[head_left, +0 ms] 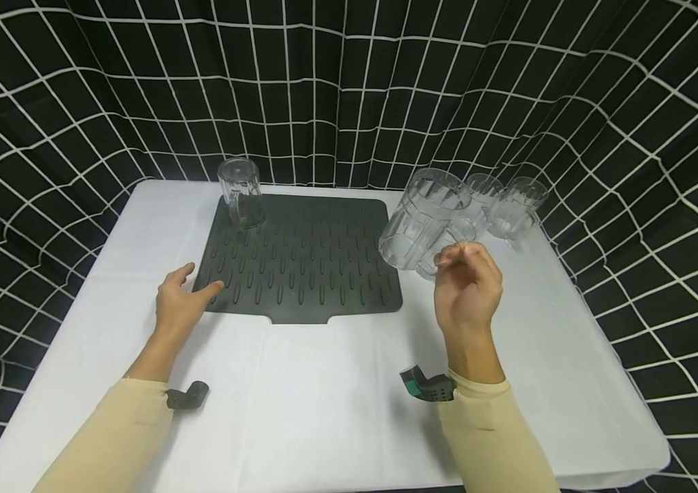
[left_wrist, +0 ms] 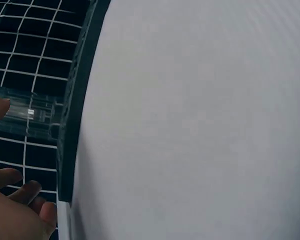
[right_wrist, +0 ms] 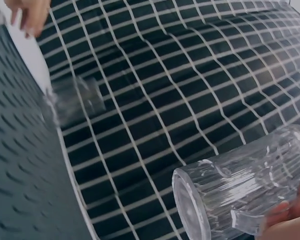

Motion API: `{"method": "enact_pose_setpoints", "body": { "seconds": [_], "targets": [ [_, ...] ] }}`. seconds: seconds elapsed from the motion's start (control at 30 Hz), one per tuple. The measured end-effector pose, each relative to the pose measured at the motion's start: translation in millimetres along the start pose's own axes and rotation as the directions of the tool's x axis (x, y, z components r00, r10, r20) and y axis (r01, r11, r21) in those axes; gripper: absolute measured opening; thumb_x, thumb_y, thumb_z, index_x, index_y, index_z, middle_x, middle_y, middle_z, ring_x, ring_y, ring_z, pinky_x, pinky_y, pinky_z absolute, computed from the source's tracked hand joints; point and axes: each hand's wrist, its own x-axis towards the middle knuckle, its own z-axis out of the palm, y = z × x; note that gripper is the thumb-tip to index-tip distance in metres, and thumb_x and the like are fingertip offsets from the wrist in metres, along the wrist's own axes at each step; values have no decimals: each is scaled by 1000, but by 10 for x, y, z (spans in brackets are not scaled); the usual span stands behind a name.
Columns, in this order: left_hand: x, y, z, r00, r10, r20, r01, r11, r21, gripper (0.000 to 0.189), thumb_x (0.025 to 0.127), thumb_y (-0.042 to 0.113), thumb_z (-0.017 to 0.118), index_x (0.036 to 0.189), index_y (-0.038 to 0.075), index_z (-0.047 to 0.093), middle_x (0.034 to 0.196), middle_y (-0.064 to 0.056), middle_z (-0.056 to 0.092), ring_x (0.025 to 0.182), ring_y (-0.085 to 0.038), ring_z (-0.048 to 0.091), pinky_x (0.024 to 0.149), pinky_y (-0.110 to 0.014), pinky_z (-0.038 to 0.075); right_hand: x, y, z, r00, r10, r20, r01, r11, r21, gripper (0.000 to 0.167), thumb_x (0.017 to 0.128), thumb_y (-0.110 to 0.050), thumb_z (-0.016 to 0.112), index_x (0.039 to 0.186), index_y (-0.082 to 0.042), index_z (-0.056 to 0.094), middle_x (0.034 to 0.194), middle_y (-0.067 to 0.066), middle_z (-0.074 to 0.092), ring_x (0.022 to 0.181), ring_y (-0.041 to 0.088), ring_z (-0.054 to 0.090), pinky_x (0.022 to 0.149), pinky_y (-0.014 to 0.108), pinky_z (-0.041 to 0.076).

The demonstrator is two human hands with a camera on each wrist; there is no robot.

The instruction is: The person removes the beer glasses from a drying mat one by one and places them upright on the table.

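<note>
My right hand grips the handle of a clear glass mug, which hangs tilted over the right edge of a dark ridged drying mat. In the right wrist view that mug lies across the lower right, fingers at its handle. Another glass mug stands on the mat's back left corner. Beside the mat's front left part, my left hand holds nothing, thumb and fingers spread apart. Two more glass mugs, a nearer one and a farther one, stand together at the back right, the first partly hidden behind the held mug.
A white cloth covers the table under the mat. Black netting-patterned fabric with white grid lines rises behind the table and along both sides. Each wrist wears a small dark camera, one on the left and one on the right.
</note>
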Motion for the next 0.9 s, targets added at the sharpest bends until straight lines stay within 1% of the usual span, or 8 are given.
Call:
{"method": "enact_pose_setpoints", "body": {
  "seconds": [0.07,0.17,0.27,0.37,0.5,0.6,0.7,0.9],
  "targets": [
    [2,-52,-19,999,-22,32,21,999,32,84,90,37,68,150,-3,24,152,-28,22,139,-46,19,109,-59,25,44,-66,-39,999,-30,-40,31,999,19,23,88,4,48,66,8,53,65,13,57,61,23,53,62,30,44],
    [4,-118,-34,997,-44,57,41,997,59,87,90,39,68,149,-5,23,149,-32,27,136,-47,25,108,-57,29,110,-168,-103,993,-75,-94,76,997,15,21,86,4,51,65,9,50,64,14,55,60,24,51,60,31,43],
    [5,-152,-40,997,-52,63,48,997,66,86,89,39,69,148,-6,26,144,-33,33,132,-48,33,106,-55,34,175,-263,-195,984,-119,-131,116,993,-27,23,87,2,50,65,8,49,63,14,53,59,23,50,60,31,42],
    [7,-159,-46,997,-51,65,46,996,76,84,89,37,70,147,-7,27,142,-34,37,129,-48,37,104,-54,38,228,-349,-306,977,-160,-141,147,984,-98,26,90,0,42,65,6,49,63,12,52,60,23,48,61,29,41],
    [15,-156,-59,995,-48,84,41,995,90,82,88,31,71,146,-9,27,139,-34,40,127,-48,41,102,-52,40,296,-438,-454,963,-208,-169,188,974,-129,31,92,1,34,65,7,47,63,14,50,60,24,47,59,29,40],
    [21,-165,-65,994,-45,103,34,994,100,82,88,27,71,146,-9,27,138,-33,41,125,-48,43,101,-52,42,345,-498,-552,945,-236,-227,216,970,-109,32,93,3,29,65,9,43,62,16,47,59,25,45,57,31,41],
    [24,-187,-66,993,-26,113,12,992,124,81,87,23,72,146,-9,27,136,-33,43,122,-48,45,99,-53,44,401,-545,-655,921,-255,-293,239,967,-91,32,93,5,24,66,8,41,60,16,42,57,25,44,55,31,41],
    [24,-246,-68,990,23,136,-49,981,189,82,86,20,73,147,-9,26,137,-34,42,121,-49,46,98,-58,41,536,-565,-905,878,-264,-399,250,964,-88,29,93,5,27,68,6,43,62,14,42,54,24,43,54,30,42]
  ]
}}
